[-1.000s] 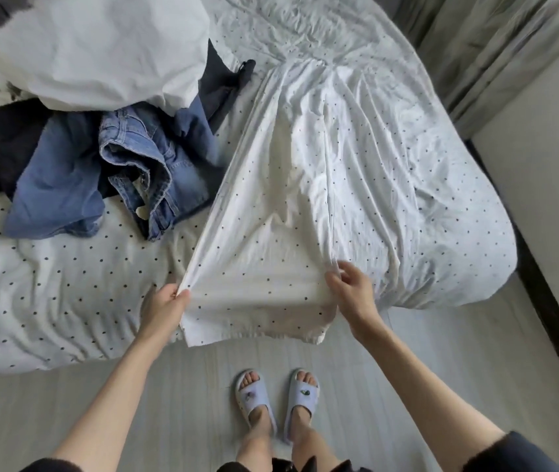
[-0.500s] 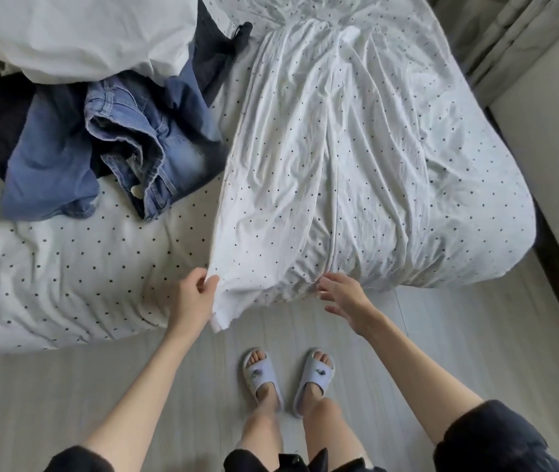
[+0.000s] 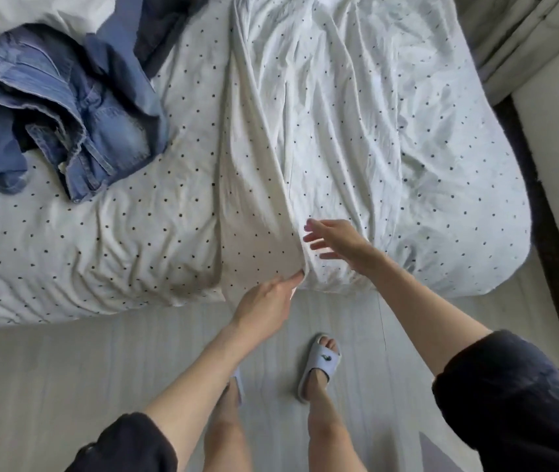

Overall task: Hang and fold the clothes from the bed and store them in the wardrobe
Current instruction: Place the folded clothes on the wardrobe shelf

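Observation:
A white dress with small dark dots (image 3: 332,107) lies lengthwise on the dotted bed sheet (image 3: 84,240), its hem at the bed's near edge. The left side of the dress is turned over toward its middle. My left hand (image 3: 268,303) pinches that turned edge at the hem, fingertips on the fabric. My right hand (image 3: 334,240) hovers just right of the fold with fingers spread and holds nothing.
A heap of blue denim garments (image 3: 77,107) lies on the bed's left part, with a dark garment (image 3: 165,25) and a white one (image 3: 33,8) behind it. A curtain (image 3: 526,35) hangs at the top right. Pale floor (image 3: 67,376) runs along the bed's near side.
My left hand has carried the dress's left edge rightward, folding it over the middle. My right hand has let go of the hem and lifted with its fingers spread.

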A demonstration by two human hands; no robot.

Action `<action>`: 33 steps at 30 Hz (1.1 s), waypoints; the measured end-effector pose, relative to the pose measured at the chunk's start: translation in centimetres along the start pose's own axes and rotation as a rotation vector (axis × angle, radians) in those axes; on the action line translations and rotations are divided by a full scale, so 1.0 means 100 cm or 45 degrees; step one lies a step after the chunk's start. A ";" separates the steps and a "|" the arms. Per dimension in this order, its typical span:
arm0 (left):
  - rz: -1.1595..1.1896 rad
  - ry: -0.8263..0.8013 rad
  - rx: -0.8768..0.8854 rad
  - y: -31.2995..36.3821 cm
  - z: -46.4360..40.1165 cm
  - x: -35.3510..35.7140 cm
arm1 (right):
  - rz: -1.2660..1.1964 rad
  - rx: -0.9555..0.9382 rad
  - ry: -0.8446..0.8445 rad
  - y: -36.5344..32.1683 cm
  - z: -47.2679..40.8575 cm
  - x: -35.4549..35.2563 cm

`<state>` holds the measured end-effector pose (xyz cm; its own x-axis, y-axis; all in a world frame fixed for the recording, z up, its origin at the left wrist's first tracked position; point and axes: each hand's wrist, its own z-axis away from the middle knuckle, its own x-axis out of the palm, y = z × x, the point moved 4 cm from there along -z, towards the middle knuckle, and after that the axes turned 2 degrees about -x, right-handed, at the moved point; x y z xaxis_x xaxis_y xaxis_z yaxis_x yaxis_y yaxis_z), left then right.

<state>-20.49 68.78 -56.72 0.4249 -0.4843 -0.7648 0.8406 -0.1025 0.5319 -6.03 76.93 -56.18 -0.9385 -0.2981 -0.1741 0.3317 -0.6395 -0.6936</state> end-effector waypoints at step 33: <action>-0.225 -0.921 -0.210 0.075 -0.068 0.124 | -0.003 0.022 0.202 0.080 -0.055 -0.163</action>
<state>-6.68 67.93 -64.68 0.0010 -0.9271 -0.3749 0.9391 -0.1280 0.3190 11.45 80.54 -62.75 -0.9421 -0.1817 -0.2817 0.3299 -0.6525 -0.6822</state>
